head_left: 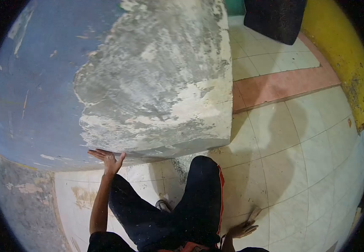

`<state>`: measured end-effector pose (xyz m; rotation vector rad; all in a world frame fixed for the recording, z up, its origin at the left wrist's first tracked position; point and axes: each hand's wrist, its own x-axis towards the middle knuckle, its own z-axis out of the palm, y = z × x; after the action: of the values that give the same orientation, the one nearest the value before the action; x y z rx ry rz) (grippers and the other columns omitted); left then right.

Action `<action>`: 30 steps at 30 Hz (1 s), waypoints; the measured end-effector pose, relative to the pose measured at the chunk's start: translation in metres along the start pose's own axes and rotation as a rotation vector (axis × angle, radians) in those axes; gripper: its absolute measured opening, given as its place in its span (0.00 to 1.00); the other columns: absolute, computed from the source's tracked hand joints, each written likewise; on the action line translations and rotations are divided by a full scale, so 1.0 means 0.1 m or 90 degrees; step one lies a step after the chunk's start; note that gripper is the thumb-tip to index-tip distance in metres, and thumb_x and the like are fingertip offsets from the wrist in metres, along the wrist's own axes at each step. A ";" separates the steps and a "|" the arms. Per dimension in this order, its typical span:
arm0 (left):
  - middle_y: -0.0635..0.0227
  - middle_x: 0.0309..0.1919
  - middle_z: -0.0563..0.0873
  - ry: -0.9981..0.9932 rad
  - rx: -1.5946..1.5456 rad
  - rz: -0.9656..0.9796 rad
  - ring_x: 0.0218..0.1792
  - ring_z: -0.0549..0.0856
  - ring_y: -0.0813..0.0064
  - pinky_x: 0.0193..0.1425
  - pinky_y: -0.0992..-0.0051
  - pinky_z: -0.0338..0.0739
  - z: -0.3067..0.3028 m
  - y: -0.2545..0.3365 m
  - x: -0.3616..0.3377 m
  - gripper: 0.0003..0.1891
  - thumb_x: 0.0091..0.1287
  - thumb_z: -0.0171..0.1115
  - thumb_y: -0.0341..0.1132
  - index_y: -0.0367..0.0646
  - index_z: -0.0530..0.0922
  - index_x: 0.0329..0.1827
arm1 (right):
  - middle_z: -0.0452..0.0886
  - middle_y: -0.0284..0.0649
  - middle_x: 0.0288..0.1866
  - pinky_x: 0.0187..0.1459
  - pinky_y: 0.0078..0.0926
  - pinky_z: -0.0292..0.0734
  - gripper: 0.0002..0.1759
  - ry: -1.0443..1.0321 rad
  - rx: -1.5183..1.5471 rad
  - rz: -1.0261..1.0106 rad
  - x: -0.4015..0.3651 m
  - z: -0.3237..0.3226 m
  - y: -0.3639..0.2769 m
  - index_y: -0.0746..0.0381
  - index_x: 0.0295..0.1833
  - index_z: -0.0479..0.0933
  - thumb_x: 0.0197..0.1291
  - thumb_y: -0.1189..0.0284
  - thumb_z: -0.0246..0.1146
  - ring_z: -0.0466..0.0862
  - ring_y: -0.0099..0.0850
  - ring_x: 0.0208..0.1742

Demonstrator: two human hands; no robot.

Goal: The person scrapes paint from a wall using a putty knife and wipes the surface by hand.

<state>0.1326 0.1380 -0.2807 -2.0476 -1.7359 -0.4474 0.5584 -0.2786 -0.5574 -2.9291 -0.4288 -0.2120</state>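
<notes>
My left hand lies with its fingers stretched out and thumb apart against the lower part of a wall, where blue paint borders a patch of bare grey plaster. Nothing shows in that hand. Low on my right side, my right hand is above the tiled floor, with a small flat light-brown piece sticking out from between its thumb side and fingers. What kind of thing the piece is I cannot make out. Part of the grip is hidden.
My bent knees in dark trousers are close to the wall's base. Grey dust lies on the tiles there. To the right, a reddish step edge crosses the floor. A dark panel and a yellow wall stand beyond.
</notes>
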 end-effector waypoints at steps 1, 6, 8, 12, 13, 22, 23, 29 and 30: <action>0.23 0.56 0.14 -0.007 0.002 0.007 0.61 0.17 0.28 0.58 0.31 0.21 -0.01 0.01 -0.02 0.67 0.52 0.61 0.64 0.32 0.14 0.63 | 0.54 0.47 0.72 0.65 0.41 0.60 0.23 -0.008 -0.023 0.012 0.01 -0.04 0.02 0.61 0.65 0.65 0.67 0.67 0.50 0.59 0.45 0.69; 0.19 0.55 0.16 -0.054 -0.001 -0.036 0.60 0.18 0.26 0.59 0.33 0.21 0.02 -0.08 -0.09 0.64 0.57 0.55 0.65 0.21 0.18 0.61 | 0.57 0.46 0.71 0.65 0.39 0.60 0.22 -0.018 -0.039 -0.041 0.09 -0.10 0.08 0.60 0.64 0.66 0.67 0.66 0.49 0.59 0.45 0.70; 0.17 0.55 0.18 -0.078 0.052 -0.030 0.61 0.20 0.24 0.60 0.33 0.23 -0.06 -0.02 -0.09 0.63 0.57 0.54 0.66 0.18 0.22 0.62 | 0.57 0.47 0.71 0.66 0.39 0.59 0.22 -0.022 -0.041 -0.038 0.03 -0.10 0.04 0.61 0.64 0.66 0.68 0.65 0.47 0.59 0.45 0.70; 0.15 0.54 0.19 -0.164 0.141 0.063 0.62 0.22 0.25 0.63 0.34 0.30 -0.36 0.22 -0.15 0.61 0.56 0.54 0.67 0.22 0.29 0.66 | 0.57 0.50 0.70 0.66 0.40 0.57 0.23 -0.015 -0.053 -0.049 0.03 -0.06 0.09 0.63 0.64 0.66 0.70 0.63 0.42 0.58 0.45 0.70; 0.15 0.54 0.19 -0.167 0.142 0.056 0.62 0.22 0.25 0.63 0.34 0.30 -0.40 0.31 -0.22 0.61 0.56 0.54 0.67 0.22 0.29 0.66 | 0.57 0.50 0.70 0.67 0.41 0.56 0.23 -0.014 -0.054 -0.056 0.02 -0.04 0.10 0.63 0.63 0.66 0.70 0.62 0.41 0.58 0.45 0.71; 0.59 0.62 0.70 -1.098 -0.171 0.432 0.60 0.71 0.57 0.63 0.61 0.66 0.79 -0.05 -2.14 0.31 0.66 0.44 0.60 0.51 0.64 0.66 | 0.55 0.49 0.71 0.67 0.38 0.56 0.24 0.004 -0.037 -0.063 -0.08 -0.04 0.03 0.62 0.66 0.64 0.68 0.63 0.47 0.57 0.42 0.71; 0.59 0.62 0.70 -1.094 -0.183 0.404 0.60 0.71 0.57 0.63 0.61 0.66 0.59 0.08 -2.14 0.31 0.66 0.44 0.60 0.51 0.64 0.66 | 0.53 0.49 0.72 0.68 0.38 0.54 0.24 -0.021 -0.072 -0.049 -0.08 -0.04 0.07 0.61 0.66 0.64 0.68 0.63 0.47 0.54 0.41 0.72; 0.53 0.45 0.80 -1.011 -0.486 0.547 0.46 0.79 0.56 0.49 0.59 0.72 0.56 0.80 -1.28 0.21 0.66 0.51 0.51 0.45 0.73 0.54 | 0.70 0.49 0.58 0.53 0.35 0.70 0.24 0.143 -0.036 -0.109 -0.12 -0.46 -0.36 0.63 0.63 0.67 0.68 0.59 0.48 0.72 0.41 0.56; 0.54 0.42 0.81 -0.955 -0.490 0.572 0.43 0.80 0.57 0.46 0.60 0.73 0.70 0.96 -1.15 0.19 0.67 0.51 0.49 0.44 0.74 0.51 | 0.70 0.49 0.57 0.53 0.36 0.69 0.24 0.140 0.010 -0.080 -0.16 -0.43 -0.39 0.63 0.62 0.67 0.68 0.59 0.48 0.72 0.42 0.55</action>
<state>0.2055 0.0626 -0.4080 -3.8575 -0.7316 1.1709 0.5267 -0.2542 -0.5124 -2.8229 -0.5764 -0.5385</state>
